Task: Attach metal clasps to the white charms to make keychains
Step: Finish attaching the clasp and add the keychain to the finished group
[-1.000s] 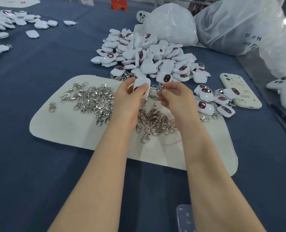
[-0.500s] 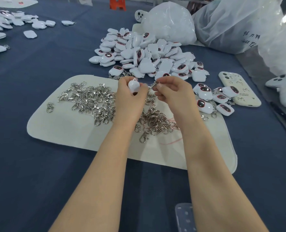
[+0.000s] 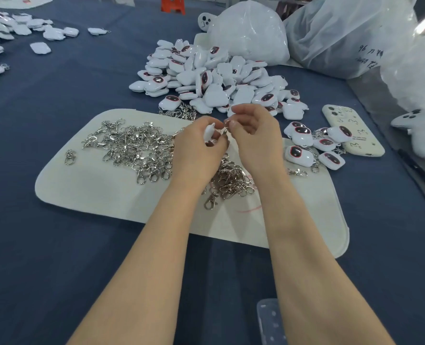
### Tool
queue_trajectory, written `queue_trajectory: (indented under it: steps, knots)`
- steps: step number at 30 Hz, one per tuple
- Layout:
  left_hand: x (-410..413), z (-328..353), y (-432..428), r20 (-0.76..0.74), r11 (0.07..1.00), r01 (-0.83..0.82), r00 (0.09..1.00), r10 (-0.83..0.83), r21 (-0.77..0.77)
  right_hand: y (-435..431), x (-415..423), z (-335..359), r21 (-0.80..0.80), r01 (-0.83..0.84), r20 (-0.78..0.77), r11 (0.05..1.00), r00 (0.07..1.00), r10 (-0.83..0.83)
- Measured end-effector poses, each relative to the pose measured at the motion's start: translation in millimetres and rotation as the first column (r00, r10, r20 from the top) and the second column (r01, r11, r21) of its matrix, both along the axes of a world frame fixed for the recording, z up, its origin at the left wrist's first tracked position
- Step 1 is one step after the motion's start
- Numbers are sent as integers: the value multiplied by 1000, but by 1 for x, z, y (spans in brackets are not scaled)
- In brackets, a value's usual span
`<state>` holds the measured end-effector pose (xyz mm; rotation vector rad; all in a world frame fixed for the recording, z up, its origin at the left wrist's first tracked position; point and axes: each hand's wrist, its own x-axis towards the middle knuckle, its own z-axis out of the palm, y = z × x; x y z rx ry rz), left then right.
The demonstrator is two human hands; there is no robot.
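a white charm (image 3: 209, 132) is gripped edge-on in the curled fingers of the left hand (image 3: 196, 151), above the white mat (image 3: 94, 192). just beside it, a metal clasp (image 3: 225, 127) is pinched by the right hand (image 3: 256, 136). loose clasps (image 3: 136, 148) are heaped beneath; more charms (image 3: 214, 78) are piled beyond.

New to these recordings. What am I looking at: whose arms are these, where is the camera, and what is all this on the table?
No machine here: a person works bare-handed, and the single camera sits on their head, looking down over both forearms. The left hand grips a white charm; the right hand pinches a metal clasp against it. Beneath lies a white mat on blue cloth, strewn with loose clasps. Behind it is a heap of charms; to the right, a few charms with clasps attached, beside a phone.
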<state>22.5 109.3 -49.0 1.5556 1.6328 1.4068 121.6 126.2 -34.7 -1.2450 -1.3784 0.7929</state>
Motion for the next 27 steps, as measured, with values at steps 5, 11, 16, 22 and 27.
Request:
queue_trajectory:
  steps: [5,11,16,22,27]
  knots:
    - [0,2,1,81,1000,-22,997,21,7,-2,-3,-2,86,-37,78,996,996,31]
    - [-5,1,5,120,999,-34,992,36,-20,-3,-3,-2,87,-36,92,996,995,28]
    - [-5,1,5,209,999,-35,977,36,-12,-2,-1,-1,35,-16,121,999,993,12]
    - [-5,0,6,169,999,-45,984,47,-16,-3,-4,-4,25,8,152,1000,988,-11]
    - [-2,1,4,110,999,-37,993,39,-13,-4,-6,-6,57,31,170,998,985,-41]
